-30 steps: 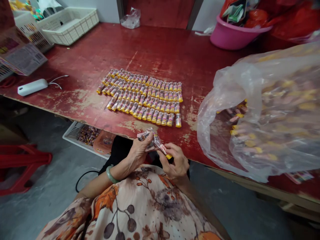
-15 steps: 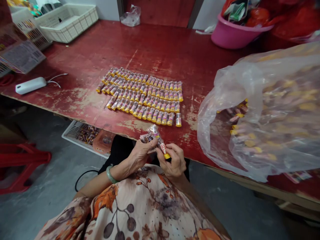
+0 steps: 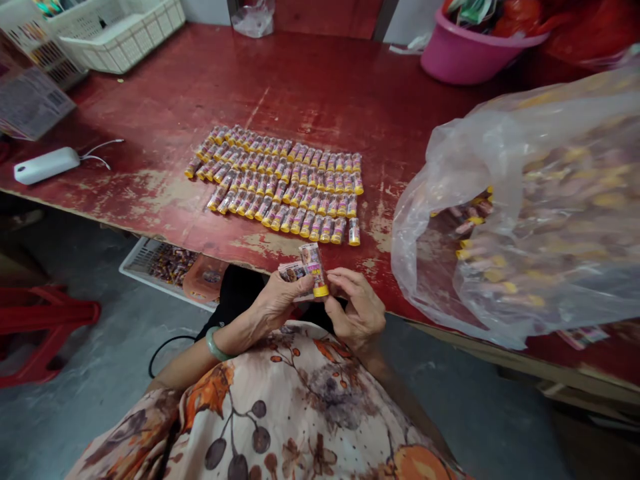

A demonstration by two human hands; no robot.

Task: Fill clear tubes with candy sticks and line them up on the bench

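Observation:
A small clear tube (image 3: 313,267) with a yellow cap and a printed paper inside stands nearly upright against the thumb of my left hand (image 3: 283,295). That hand is closed on the tube and on a small stack of printed paper slips (image 3: 291,270). Close by the tube's right side is my right hand (image 3: 357,310), its thumb and index finger apart and curved. Whether a fingertip touches the tube I cannot tell. Beyond my hands, similar filled tubes (image 3: 280,180) lie in several rows on the red table (image 3: 310,80).
On the right, a large clear plastic bag (image 3: 525,220) holds many yellow-capped tubes. A pink basin (image 3: 465,50) stands behind it. White baskets (image 3: 125,40) and a white device with a cord (image 3: 47,165) are at left. Under the table edge sits a white crate (image 3: 140,267).
The tube has turned more upright and now rests at my left thumb. My right hand has drawn off its cap a little to the right. The view has shifted slightly.

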